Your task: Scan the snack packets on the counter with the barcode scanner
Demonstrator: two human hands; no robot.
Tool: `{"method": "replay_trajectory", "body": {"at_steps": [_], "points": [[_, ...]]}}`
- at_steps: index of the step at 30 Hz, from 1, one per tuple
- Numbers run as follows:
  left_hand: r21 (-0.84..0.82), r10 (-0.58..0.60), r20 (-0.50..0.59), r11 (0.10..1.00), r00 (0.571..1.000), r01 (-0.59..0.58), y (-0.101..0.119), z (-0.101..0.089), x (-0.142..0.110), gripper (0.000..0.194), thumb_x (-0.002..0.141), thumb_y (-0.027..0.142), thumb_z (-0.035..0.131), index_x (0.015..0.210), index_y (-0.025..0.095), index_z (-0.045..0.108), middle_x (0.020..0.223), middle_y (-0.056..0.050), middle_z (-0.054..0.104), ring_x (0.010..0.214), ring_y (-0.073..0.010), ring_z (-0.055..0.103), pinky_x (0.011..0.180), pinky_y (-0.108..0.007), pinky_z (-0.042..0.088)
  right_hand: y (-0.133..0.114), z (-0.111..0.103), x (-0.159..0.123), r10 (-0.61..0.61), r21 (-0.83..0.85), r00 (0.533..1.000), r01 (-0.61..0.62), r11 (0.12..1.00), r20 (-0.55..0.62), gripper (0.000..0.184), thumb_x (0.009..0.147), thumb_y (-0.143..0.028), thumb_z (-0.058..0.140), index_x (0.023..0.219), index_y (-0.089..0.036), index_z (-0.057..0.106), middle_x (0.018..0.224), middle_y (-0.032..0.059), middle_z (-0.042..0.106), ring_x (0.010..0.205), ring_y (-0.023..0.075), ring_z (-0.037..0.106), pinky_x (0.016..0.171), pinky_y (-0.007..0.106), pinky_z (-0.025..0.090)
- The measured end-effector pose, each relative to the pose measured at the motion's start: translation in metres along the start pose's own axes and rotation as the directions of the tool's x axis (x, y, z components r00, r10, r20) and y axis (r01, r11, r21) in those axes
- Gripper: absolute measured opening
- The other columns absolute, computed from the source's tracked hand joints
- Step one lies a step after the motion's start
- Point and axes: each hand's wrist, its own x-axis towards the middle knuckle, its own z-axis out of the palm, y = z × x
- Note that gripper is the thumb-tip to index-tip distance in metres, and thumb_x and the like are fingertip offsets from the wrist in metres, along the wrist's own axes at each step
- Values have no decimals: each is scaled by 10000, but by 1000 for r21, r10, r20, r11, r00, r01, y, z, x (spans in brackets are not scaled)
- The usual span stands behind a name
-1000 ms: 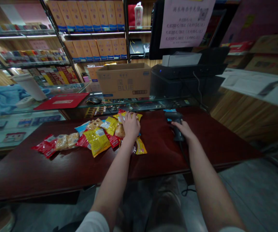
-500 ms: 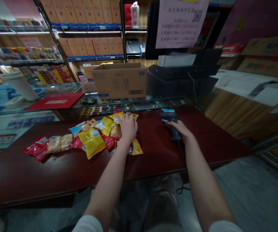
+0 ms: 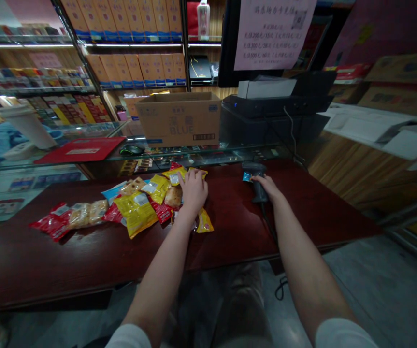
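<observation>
My left hand (image 3: pixel 194 192) lies over the right end of a pile of snack packets, its fingers apart and bent down onto a yellow packet (image 3: pixel 175 175); the fingertips are partly hidden. A larger yellow packet (image 3: pixel 136 212), a red packet (image 3: pixel 53 222) and clear-wrapped biscuits (image 3: pixel 89 214) spread leftward. Another yellow packet (image 3: pixel 204 221) sits by my left wrist. My right hand (image 3: pixel 269 187) is closed around the handle of a black barcode scanner (image 3: pixel 254 168). Just left of the scanner shows a small blue packet (image 3: pixel 246 176), partly covered by it.
The dark red table (image 3: pixel 226 237) carries all the packets. Behind it, a cardboard box (image 3: pixel 179 121), a mouse (image 3: pixel 132 150), and a red folder (image 3: pixel 81 149) stand on a glass counter. A monitor with a paper notice (image 3: pixel 271 34) rises at the back right. The scanner cable (image 3: pixel 268 220) hangs over the front edge.
The scanner has shifted slightly upward and its handle looks shorter; more of the blue packet shows on its left. My right hand moved along with it. My left hand stays on the pile.
</observation>
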Motion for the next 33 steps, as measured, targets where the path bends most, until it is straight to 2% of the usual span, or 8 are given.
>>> {"method": "replay_trajectory", "body": {"at_steps": [5, 9, 13, 21, 24, 28, 31, 33], "points": [[-24, 37, -3, 999, 999, -37, 1, -1, 0, 292, 916, 162, 459, 1134, 208, 648, 1192, -94, 654, 1192, -273, 566, 1240, -572, 126, -14, -10, -22, 228, 99, 972, -233, 967, 55, 237, 649, -404, 727, 775, -207, 689, 663, 24, 644, 615, 189, 560, 524, 288, 425], [-110, 79, 23, 991, 997, -76, 1, 3, 1, 282, 906, 136, 455, 1108, 186, 646, 1170, -109, 645, 1163, -259, 578, 1173, -488, 327, -23, -18, -39, 158, 270, 958, -222, 937, 240, 267, 699, -404, 733, 883, -212, 716, 797, 74, 731, 720, 243, 667, 594, 339, 525], [-311, 126, 116, 947, 985, -84, 6, 15, -2, 275, 940, 169, 452, 1164, 146, 611, 1181, -127, 639, 1136, -213, 610, 1042, -358, 475, -28, -16, -44, 99, 334, 970, -171, 927, 221, 230, 723, -388, 731, 885, -227, 702, 742, 72, 732, 725, 272, 698, 624, 383, 564], [-330, 338, 332, 916, 880, -227, 19, 41, -18, 615, 965, 418, 517, 1528, 215, 372, 1548, -175, 428, 1432, -267, 421, 1137, -449, 390, -26, -13, -44, 190, 355, 905, -333, 873, 381, 215, 758, -385, 750, 769, -204, 633, 684, 61, 687, 610, 208, 672, 572, 341, 579], [-188, 350, 444, 936, 825, -296, 21, 43, -23, 491, 968, 501, 481, 1400, 282, 561, 1522, -148, 470, 1405, -320, 445, 1132, -531, 363, -26, -14, -45, 171, 346, 894, -328, 879, 414, 271, 769, -418, 751, 726, -209, 584, 595, 26, 625, 507, 169, 605, 497, 304, 537], [-42, 253, 404, 965, 879, -259, 23, 38, -23, 478, 989, 512, 409, 1129, 169, 712, 1247, -176, 651, 1250, -318, 564, 1142, -539, 334, -26, -15, -47, 123, 352, 890, -296, 888, 438, 307, 766, -460, 751, 760, -219, 561, 558, 3, 584, 484, 160, 568, 456, 290, 502], [-59, 262, 347, 964, 901, -258, 24, 36, -22, 521, 974, 500, 454, 1305, 128, 607, 1439, -206, 526, 1355, -322, 475, 1156, -496, 332, -28, -14, -48, 124, 352, 892, -295, 888, 435, 314, 757, -455, 761, 780, -214, 560, 563, 0, 579, 490, 154, 564, 455, 279, 489], [-123, 365, 377, 931, 852, -344, 23, 38, -22, 573, 978, 487, 460, 1473, 200, 456, 1594, -148, 372, 1456, -300, 358, 1190, -512, 278, -29, -13, -49, 125, 353, 890, -298, 887, 438, 320, 750, -453, 766, 781, -212, 558, 562, -2, 574, 487, 150, 557, 449, 274, 478]]}}
